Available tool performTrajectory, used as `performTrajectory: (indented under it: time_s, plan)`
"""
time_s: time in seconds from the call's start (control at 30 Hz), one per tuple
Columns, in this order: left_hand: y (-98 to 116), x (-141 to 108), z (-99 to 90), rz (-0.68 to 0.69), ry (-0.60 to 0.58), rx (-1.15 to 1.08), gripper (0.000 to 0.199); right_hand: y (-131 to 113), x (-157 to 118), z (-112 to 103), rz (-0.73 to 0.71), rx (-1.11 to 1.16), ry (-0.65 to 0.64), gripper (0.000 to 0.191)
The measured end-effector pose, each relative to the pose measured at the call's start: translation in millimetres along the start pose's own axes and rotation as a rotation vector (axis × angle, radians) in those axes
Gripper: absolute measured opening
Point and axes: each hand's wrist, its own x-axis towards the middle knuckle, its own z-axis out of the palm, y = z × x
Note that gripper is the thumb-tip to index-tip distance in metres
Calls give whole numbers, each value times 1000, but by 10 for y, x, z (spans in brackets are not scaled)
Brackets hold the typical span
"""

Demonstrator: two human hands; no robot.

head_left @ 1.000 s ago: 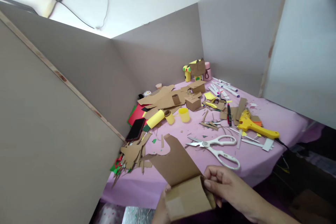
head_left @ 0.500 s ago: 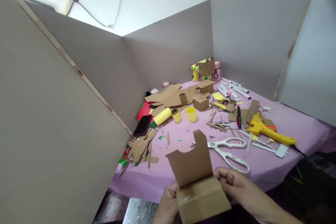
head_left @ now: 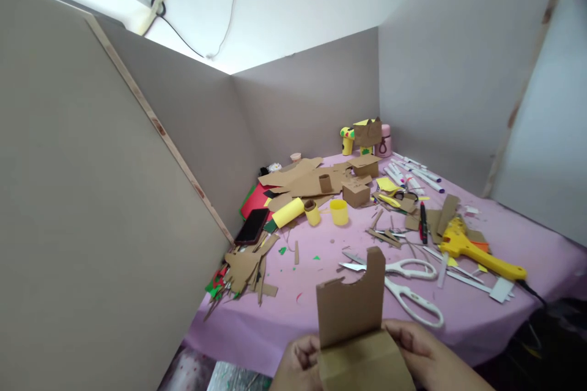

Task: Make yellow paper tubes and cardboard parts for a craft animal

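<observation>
A small brown cardboard box (head_left: 362,357) is held low at the table's front edge, its notched flap (head_left: 351,308) standing upright. My left hand (head_left: 300,363) grips the box's left side with curled fingers. On the opposite side, my right hand (head_left: 419,351) is closed on the box near the base of the flap. The lower part of the box runs out of the picture. Just beyond the flap lie white-handled scissors (head_left: 413,302) with their blades apart, partly covered by the cardboard.
On the purple tablecloth (head_left: 316,293) lie a yellow glue gun (head_left: 486,256), a black phone (head_left: 252,226), cardboard scraps (head_left: 245,269), yellow paper rolls (head_left: 288,212), a small box (head_left: 356,194) and several markers (head_left: 419,174). Grey partitions (head_left: 312,98) enclose the table.
The box and both hands sit lower in the picture, and the flap has turned more upright. More of the scissor blades shows. The whole view has tilted upward slightly.
</observation>
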Motion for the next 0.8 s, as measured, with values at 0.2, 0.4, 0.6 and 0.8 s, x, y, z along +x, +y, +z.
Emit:
performTrajectory:
  time_s: [0.2, 0.4, 0.6, 0.8]
  plan:
    - [-51, -23, -53, 0, 94, 0, 31, -16, 30, 28, 29, 7, 27, 48]
    - [-82, -12, 28, 6, 178, -69, 19, -18, 14, 21, 18, -100, 50, 42]
    - [-46, -11, 110, 21, 219, -81, 17, 3, 12, 18, 10, -79, 57, 40]
    - [-44, 21, 166, 26, 209, -114, 23, -30, 8, 24, 20, -12, 117, 35]
